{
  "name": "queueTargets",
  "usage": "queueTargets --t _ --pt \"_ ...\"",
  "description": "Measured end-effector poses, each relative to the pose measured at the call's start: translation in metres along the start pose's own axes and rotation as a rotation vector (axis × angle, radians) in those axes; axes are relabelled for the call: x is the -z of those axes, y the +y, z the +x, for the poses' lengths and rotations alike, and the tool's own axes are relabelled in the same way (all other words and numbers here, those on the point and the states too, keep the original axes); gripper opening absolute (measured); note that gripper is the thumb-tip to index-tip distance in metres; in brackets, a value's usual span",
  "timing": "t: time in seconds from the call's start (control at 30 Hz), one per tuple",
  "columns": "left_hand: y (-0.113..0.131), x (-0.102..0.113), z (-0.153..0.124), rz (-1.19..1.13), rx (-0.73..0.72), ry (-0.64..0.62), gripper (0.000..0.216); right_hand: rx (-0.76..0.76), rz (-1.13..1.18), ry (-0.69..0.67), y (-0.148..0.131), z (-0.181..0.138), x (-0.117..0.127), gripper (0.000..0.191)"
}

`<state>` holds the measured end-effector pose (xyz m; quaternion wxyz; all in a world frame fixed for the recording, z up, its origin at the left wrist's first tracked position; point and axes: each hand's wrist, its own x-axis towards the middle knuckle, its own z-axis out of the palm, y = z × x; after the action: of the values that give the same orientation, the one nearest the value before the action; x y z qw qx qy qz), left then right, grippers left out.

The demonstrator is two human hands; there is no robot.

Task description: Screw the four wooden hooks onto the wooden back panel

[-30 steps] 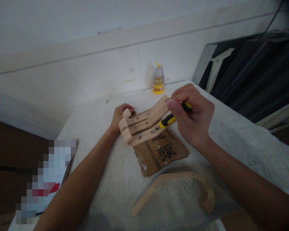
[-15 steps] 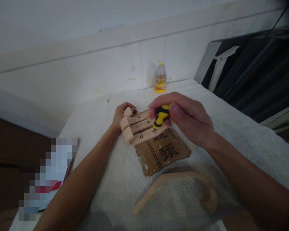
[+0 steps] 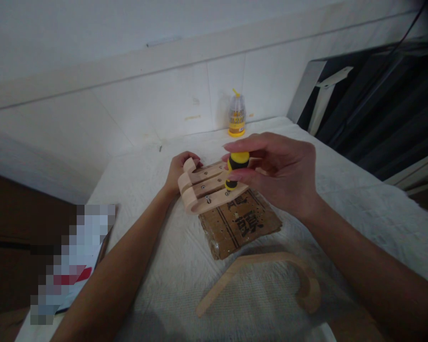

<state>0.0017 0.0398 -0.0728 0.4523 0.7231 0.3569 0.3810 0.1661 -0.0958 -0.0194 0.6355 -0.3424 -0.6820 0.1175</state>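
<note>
My right hand [image 3: 276, 171] grips a short yellow and black screwdriver [image 3: 238, 160] between thumb and fingers. The tool stands nearly upright, its lower end at a screw in the nearest bar of a pale wooden piece [image 3: 214, 198]. That piece has several parallel bars with curled ends and screws set in them. At its far left end, my left hand [image 3: 181, 167] is wrapped round the wood, with some fingers hidden behind it. Under the wooden piece lies a folded brown cardboard pad [image 3: 231, 228] with black printed characters.
A loose curved wooden bar [image 3: 260, 259] lies on the white cloth [image 3: 157, 289] in front. By the wall stands a clear bottle-shaped case with a yellow base [image 3: 237, 116]. At left is a partly blurred flat packet [image 3: 82, 266]; dark panels [image 3: 385, 99] lean at right.
My right hand has shifted its hold on the screwdriver, fingers now more spread and pinching the handle. The screwdriver has gone from slanted to nearly upright. My left hand and the wooden piece stay put.
</note>
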Motion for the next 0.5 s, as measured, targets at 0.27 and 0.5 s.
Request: queueTargets --t 0.27,0.5 --pt "0.017 -0.003 0.000 -0.025 0.115 0.082 0.005 0.308 -0.289 0.324 0.013 -0.005 -0.005 0.023" --pt "0.015 -0.002 -0.005 0.082 0.047 0.044 0.005 0.039 0.014 -0.037 -0.005 -0.003 -0.001 0.011"
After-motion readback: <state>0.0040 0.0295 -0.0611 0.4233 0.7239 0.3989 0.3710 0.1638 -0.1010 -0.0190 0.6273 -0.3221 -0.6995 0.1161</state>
